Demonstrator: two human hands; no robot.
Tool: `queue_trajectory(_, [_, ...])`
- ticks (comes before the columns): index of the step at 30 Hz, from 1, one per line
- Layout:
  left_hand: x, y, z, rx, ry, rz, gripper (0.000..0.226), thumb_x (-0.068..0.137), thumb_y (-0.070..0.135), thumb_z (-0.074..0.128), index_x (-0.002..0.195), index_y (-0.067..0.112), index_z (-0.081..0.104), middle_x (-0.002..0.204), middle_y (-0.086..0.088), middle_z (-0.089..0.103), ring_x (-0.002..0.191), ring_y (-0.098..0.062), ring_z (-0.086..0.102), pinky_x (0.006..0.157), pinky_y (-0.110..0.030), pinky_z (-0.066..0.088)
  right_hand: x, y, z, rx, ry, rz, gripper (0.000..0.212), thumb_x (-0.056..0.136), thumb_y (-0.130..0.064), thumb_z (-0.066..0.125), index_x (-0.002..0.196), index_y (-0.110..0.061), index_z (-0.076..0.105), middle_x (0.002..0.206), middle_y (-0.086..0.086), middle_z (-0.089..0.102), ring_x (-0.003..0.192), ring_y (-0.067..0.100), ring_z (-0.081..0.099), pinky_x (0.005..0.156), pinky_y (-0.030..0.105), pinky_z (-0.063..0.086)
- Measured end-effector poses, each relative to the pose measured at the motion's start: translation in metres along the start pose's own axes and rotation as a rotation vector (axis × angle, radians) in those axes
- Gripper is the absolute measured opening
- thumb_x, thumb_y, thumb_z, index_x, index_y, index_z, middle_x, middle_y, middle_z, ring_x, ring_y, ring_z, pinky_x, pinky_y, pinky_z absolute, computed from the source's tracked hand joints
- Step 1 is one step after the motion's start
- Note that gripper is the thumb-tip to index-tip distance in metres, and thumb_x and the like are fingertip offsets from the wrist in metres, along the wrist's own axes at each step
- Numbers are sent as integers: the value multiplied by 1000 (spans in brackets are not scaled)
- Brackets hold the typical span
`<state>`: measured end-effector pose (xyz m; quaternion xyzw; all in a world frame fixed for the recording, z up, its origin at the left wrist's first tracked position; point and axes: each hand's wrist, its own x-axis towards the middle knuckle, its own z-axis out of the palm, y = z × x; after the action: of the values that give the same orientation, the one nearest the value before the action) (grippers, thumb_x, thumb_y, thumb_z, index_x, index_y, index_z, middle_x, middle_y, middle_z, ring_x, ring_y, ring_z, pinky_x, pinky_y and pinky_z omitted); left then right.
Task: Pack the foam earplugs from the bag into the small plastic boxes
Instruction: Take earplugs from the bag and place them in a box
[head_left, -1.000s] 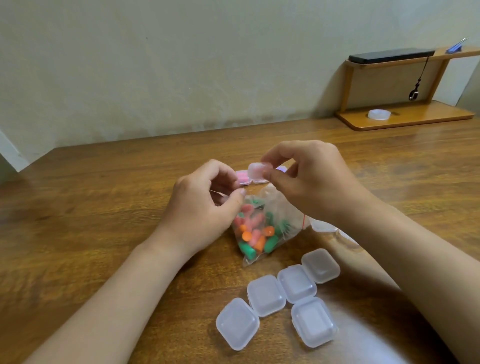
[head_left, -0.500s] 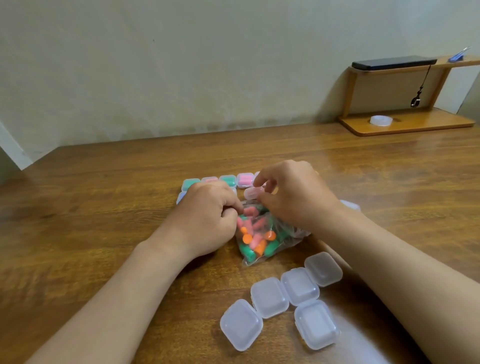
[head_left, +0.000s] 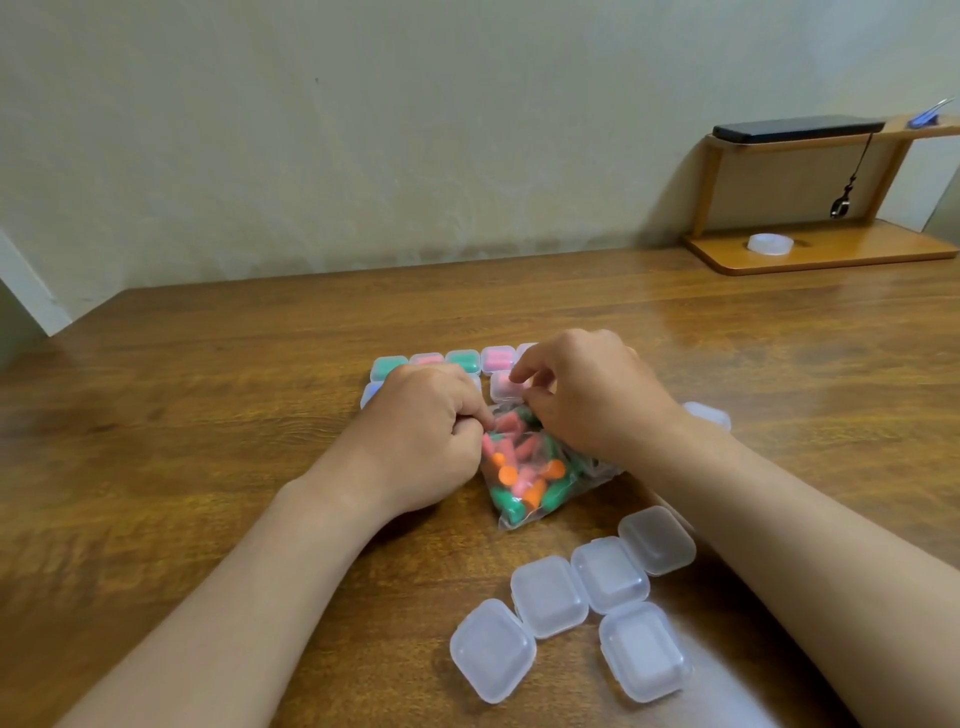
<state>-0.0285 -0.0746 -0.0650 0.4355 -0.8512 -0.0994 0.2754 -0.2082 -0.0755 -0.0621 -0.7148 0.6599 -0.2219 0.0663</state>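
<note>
5 empty boxes (head_left: 571, 603) nearest, lids closed. Bag (head_left: 584, 475) of earplugs (head_left: 506, 474) mid-table (head_left: 208, 441): L hand (head_left: 421, 441) pinches its mouth, R hand (head_left: 597, 400) pinches opp. side. Filled boxes (head_left: 462, 359) behind, partly hidden by hands. Shelf (head_left: 821, 254) far R.

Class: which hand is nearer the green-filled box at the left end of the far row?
Left. The left hand lies just in front of the green-filled box; the right hand is away to its right, at the row's other end.
</note>
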Motion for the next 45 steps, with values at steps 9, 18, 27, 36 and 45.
queue_trajectory(9, [0,2,-1,6,8,-2,39,69,14,45,81,15,82,84,3,76,85,-10,65,78,-22,49,-1,0,-2,12,-50,-25,35,94,-19,55,119,-39,69,114,0,70,103,26,64,85,42,57])
queue_trajectory(18, [0,3,-1,7,6,-14,39,69,15,45,80,14,82,84,4,76,85,-8,64,72,-2,38,0,0,-2,3,-69,-39,38,95,-18,56,124,-40,65,122,2,67,105,27,63,86,44,57])
queue_trajectory(27, [-1,0,0,7,-6,-5,34,71,16,46,76,17,80,74,15,66,75,0,56,69,-2,34,-1,3,1,43,-48,-31,42,94,-18,53,129,-40,61,121,2,67,108,28,63,88,46,56])
queue_trajectory(36, [-5,10,2,-82,47,156,31,79,47,65,94,21,68,91,10,60,87,-7,56,75,-17,43,-4,6,-7,172,43,-18,35,92,-17,54,120,-31,69,115,2,71,109,26,62,92,39,52])
queue_trajectory(45, [-9,10,4,-54,-138,194,53,71,68,66,108,29,63,100,18,59,95,-5,58,79,-26,51,-7,8,-10,488,50,-5,29,90,-7,54,107,-21,74,84,-7,75,82,10,69,73,31,58])
